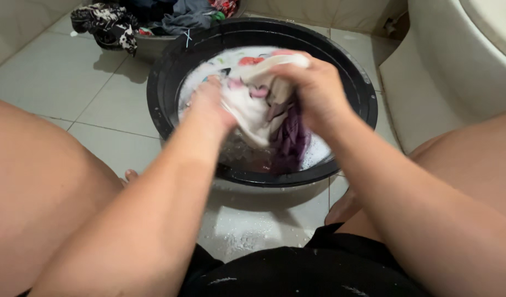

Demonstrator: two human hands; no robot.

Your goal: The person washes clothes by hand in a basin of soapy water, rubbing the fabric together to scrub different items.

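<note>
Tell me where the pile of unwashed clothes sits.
The pile of clothes sits in a second basin at the head view's top left, just behind the black basin.

- A second basin stands on the floor at the far side, touching the back-left rim of the nearer black tub, heaped with dry clothes.
- A black-and-white patterned garment hangs over that basin's left edge.
- Grey-blue cloth lies in the middle of the heap, with a scrap of red patterned fabric at its right end.
- Pale floor tiles run to the left, with a wet, soapy patch near the front.
- A white ceramic fixture fills the right corner.
</note>
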